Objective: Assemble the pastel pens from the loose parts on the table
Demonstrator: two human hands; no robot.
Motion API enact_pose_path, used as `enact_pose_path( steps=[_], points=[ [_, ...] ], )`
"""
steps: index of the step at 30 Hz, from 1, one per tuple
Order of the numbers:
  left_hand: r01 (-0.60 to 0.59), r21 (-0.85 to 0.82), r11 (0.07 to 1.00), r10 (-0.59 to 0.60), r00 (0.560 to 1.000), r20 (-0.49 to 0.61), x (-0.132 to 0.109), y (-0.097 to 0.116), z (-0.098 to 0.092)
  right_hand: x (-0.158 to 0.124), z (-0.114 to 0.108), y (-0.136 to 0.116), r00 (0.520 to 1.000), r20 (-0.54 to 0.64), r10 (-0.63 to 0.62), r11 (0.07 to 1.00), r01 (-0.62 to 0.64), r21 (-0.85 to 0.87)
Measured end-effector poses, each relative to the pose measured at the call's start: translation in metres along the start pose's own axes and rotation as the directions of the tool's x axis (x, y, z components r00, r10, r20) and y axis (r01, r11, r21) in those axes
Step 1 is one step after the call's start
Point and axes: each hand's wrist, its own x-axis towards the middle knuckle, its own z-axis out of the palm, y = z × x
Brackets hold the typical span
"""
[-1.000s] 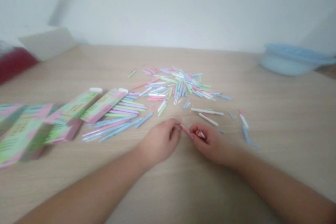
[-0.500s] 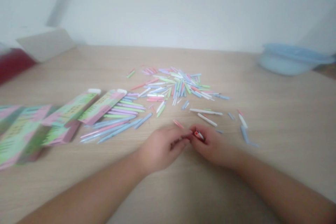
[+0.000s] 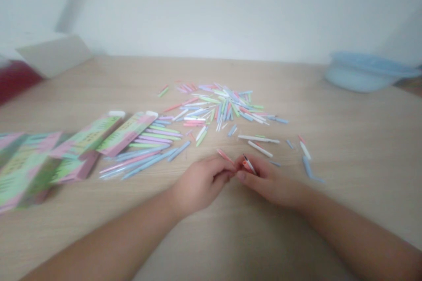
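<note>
Standing over by this table, I see the slim red piece (image 3: 225,156) near the middle of the frame, slanting out just beyond the left hand's fingertips, its lower end running in to where the two hands nearly meet or touch. The left hand (image 3: 199,186), left of centre, has its thumb and fingers drawn narrowly together; the blur keeps me from telling whether it grips that red piece or only rests against it. The right hand (image 3: 268,181), right of centre, is curled closed around a white piece (image 3: 250,165) with a dark tip poking upward, and a red tube end (image 3: 245,165) shows beside it in the same fist. Above the hands, at upper centre, spreads a loose pile of pen parts (image 3: 226,109) in blue, green, pink, purple and white. A row of pens (image 3: 145,162) lies left of the left hand, next to the pink-and-green boxes (image 3: 89,136) at the left of the frame. A few stray parts (image 3: 306,167) lie right of the right hand, and a pale blue basin (image 3: 365,74) sits at upper right.
</note>
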Motion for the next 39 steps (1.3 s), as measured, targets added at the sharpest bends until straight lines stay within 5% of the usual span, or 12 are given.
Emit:
enact_pose_path(
  steps=[4, 8, 13, 30, 39],
  points=[
    [0.068, -0.069, 0.995, -0.073, 0.994, -0.076, 0.001, -0.002, 0.0, -0.007, -0.007, 0.003, 0.993, -0.044, -0.111, 0.974, 0.1, -0.204],
    [0.082, -0.088, 0.993, -0.088, 0.994, -0.068, 0.002, -0.003, -0.001, -0.007, -0.008, 0.01, 0.992, -0.082, -0.101, 0.912, 0.059, -0.405],
    [0.072, -0.031, 0.997, -0.074, 0.995, -0.071, 0.003, -0.003, -0.002, -0.004, -0.001, 0.014, 0.994, -0.013, -0.108, 0.892, 0.091, -0.444],
    [0.129, -0.112, 0.985, -0.135, 0.99, -0.047, 0.003, -0.006, -0.002, -0.004, -0.002, 0.016, 0.998, -0.041, -0.046, 0.891, 0.022, -0.454],
    [0.109, -0.006, 0.994, -0.109, 0.994, -0.032, 0.002, -0.002, -0.002, -0.002, 0.0, 0.015, 0.998, -0.041, -0.037, 0.874, 0.013, -0.485]
  ],
)
